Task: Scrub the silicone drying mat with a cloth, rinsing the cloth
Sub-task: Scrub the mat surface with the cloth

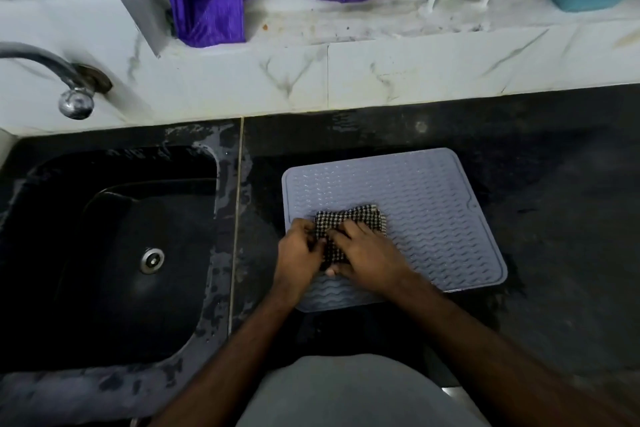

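From my seat, the tap (pixel 74 99) and sink (pixel 114 253) sit left, dry-looking. My left hand (pixel 299 258) curls its fingers round the checked cloth (pixel 349 218); my right hand (pixel 369 258) pinches it from the other side, bunched on the mat (pixel 433 218) on the wet counter (pixel 554 201). I'd worry the mat may skid, or the cloth ruck up, under hard scrubbing.

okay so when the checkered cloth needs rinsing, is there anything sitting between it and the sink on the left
Nothing visible does. The black-and-white checkered cloth lies on the grey ribbed silicone mat, gripped by the left hand and right hand. Only a bare wet strip of black stone counter separates the mat from the black sink.
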Available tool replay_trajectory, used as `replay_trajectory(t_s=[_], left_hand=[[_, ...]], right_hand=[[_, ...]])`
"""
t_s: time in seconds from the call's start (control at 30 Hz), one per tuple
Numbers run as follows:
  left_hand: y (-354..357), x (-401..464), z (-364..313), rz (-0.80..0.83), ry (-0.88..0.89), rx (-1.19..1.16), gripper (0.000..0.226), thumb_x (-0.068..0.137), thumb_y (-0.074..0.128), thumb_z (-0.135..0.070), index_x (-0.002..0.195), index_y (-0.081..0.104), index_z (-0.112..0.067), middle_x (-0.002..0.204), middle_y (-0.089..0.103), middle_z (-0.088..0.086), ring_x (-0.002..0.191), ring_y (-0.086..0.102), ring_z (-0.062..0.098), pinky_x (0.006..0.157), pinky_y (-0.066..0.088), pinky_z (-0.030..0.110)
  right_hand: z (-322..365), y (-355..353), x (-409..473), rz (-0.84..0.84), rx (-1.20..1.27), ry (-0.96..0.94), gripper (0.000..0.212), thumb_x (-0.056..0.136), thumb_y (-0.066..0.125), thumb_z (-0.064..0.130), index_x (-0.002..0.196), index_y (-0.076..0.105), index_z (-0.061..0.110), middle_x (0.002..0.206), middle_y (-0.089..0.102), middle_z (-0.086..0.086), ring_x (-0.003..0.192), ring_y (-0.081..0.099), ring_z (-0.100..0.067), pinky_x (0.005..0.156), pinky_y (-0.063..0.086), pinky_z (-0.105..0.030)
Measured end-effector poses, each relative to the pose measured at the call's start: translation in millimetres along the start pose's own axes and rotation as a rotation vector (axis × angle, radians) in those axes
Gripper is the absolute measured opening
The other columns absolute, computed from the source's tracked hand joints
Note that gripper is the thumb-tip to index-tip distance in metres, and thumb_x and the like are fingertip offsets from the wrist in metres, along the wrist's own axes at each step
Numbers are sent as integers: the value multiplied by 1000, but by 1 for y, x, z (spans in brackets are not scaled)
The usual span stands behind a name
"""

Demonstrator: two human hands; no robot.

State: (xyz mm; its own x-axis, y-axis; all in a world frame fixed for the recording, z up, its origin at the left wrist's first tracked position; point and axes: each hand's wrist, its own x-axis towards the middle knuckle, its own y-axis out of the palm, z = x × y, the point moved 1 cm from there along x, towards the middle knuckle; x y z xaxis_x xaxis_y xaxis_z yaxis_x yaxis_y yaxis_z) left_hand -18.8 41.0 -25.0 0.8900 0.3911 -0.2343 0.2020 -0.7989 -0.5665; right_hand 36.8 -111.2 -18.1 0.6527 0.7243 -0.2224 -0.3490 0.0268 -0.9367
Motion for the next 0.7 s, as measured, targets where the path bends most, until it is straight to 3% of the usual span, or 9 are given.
replay_trajectory(t_s=[0.07,0.13,0.23,0.33,0.43,0.53,0.6,0.7], left_hand=[[-5,-5,4,-20,22,11,25,91,63,0,114,61,-9,102,72,4,95,69,19,81,47,18],[-7,-15,9,-14,73,16,32,88,57,8,116,62,-8,104,71,5,97,68,19,87,51,25],[-7,-34,19,-39,129,59,43,84,54,13,122,61,-5,116,66,10,107,62,23,98,49,34],[-7,-49,35,-87,158,274,39,90,62,-2,129,59,-8,128,57,13,113,54,30,100,45,41],[-7,-62,48,-158,10,442,38,96,63,-32,129,58,-14,126,51,11,112,48,29,94,40,44],[-6,-67,48,-193,-162,399,41,96,58,-46,121,59,-14,118,50,11,111,47,29,95,38,45],[-5,-66,43,-185,-194,406,37,94,63,-37,121,59,-11,119,51,11,113,48,30,97,39,44],[-6,-63,35,-150,-256,393,44,82,67,-16,125,58,-11,122,52,11,116,48,31,100,40,43]], right_hand=[[-2,12,-1,51,-120,2,90,82,60,67,152,29,21,143,34,-6,127,38,-27,102,41,-45],[-5,17,1,43,-172,5,95,79,58,72,154,26,24,144,33,-6,125,38,-28,101,41,-46],[-9,18,7,-1,-157,-17,80,87,51,68,153,30,29,142,38,-6,120,42,-30,99,41,-44],[-14,16,10,-10,-88,-67,61,98,46,50,154,30,33,129,43,-9,110,48,-30,92,48,-45],[-6,13,9,-143,185,-27,47,101,48,34,148,45,30,115,48,-7,99,57,-28,80,54,-44],[11,18,3,-292,387,-59,39,100,53,32,138,56,23,112,48,-1,95,58,-22,79,56,-37],[22,28,-2,-201,355,-149,41,98,57,32,139,55,28,116,45,-2,99,57,-20,80,55,-33],[27,42,-8,-62,167,-227,49,96,63,29,143,52,32,128,47,-8,114,54,-25,86,55,-40]])
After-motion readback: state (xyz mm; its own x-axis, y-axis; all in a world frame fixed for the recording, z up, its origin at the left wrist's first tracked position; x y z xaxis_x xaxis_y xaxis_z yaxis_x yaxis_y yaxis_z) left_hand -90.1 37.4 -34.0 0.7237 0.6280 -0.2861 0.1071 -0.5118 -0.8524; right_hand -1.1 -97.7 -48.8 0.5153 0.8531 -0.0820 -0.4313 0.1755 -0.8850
